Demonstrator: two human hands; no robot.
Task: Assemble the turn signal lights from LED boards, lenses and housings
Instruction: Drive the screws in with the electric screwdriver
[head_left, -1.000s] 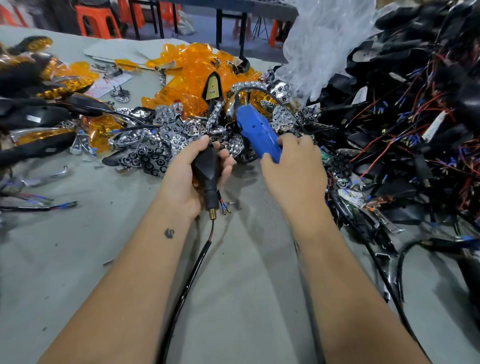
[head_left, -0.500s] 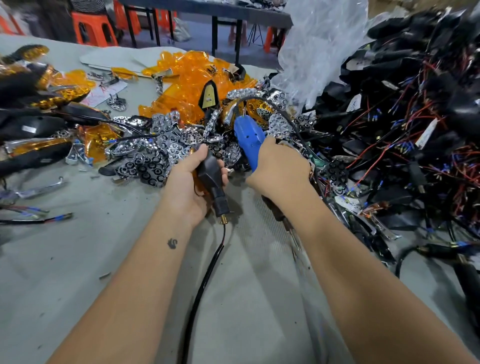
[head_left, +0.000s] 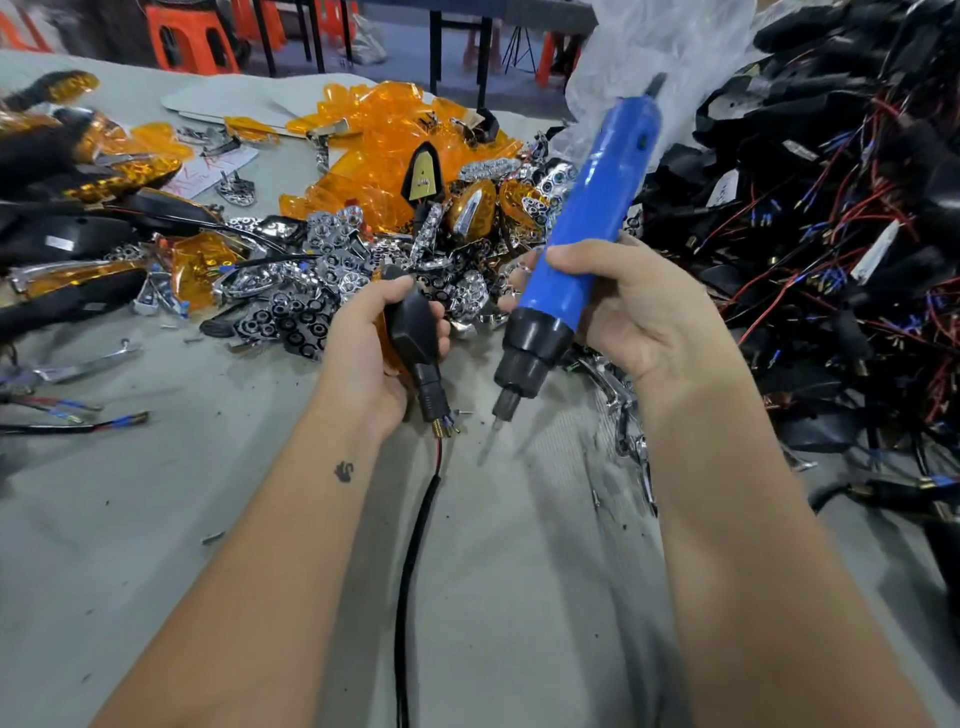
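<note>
The turn signal light (head_left: 413, 327), a black housing with an amber edge showing beneath it, sits in the left hand (head_left: 371, 353), whose fingers and thumb curl around it; its stem points toward the person, with wire ends and a black cable (head_left: 410, 561) trailing down over the table (head_left: 156, 519). The right hand (head_left: 631, 312) grips a blue electric screwdriver (head_left: 582, 228), tilted, bit down, just beside the light and not touching it. The table is covered in grey cloth speckled with debris. Behind the hands lie a heap of chrome reflectors (head_left: 332, 260), a pile of amber lenses (head_left: 379, 156), and, to the right, a mound of black housings with red and blue wires (head_left: 841, 208). Clear plastic sheeting (head_left: 649, 47) rises at the back. Orange stools (head_left: 192, 39) stand on the floor beyond.
</note>
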